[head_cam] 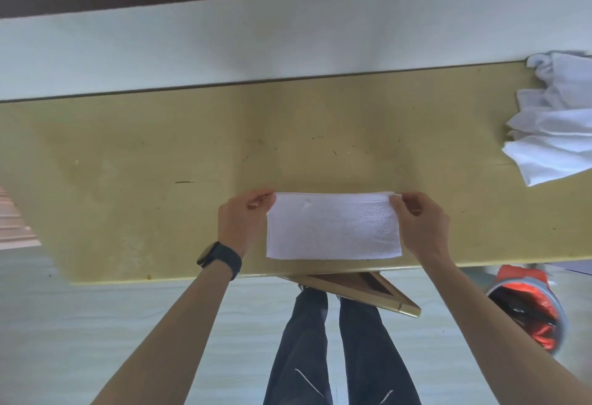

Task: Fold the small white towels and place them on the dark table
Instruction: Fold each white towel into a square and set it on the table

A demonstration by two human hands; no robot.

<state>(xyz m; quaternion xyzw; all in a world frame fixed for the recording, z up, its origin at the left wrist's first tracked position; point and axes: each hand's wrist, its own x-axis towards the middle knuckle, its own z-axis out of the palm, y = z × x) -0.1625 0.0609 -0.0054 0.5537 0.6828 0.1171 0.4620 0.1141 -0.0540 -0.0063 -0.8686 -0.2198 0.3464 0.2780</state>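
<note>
A small white towel (333, 228), folded into a flat rectangle, hangs just above the near part of the yellowish table (160, 164). My left hand (242, 222) pinches its upper left corner. My right hand (419, 225) pinches its upper right corner. Both hands hold the top edge taut while the lower edge reaches almost to the table's near rim. No dark table is in view.
A loose heap of unfolded white towels (554, 119) lies on the table's far right end. A white wall runs behind the table. On the floor at the right stands a bin with a red liner (528, 308). My legs are under the table's near edge.
</note>
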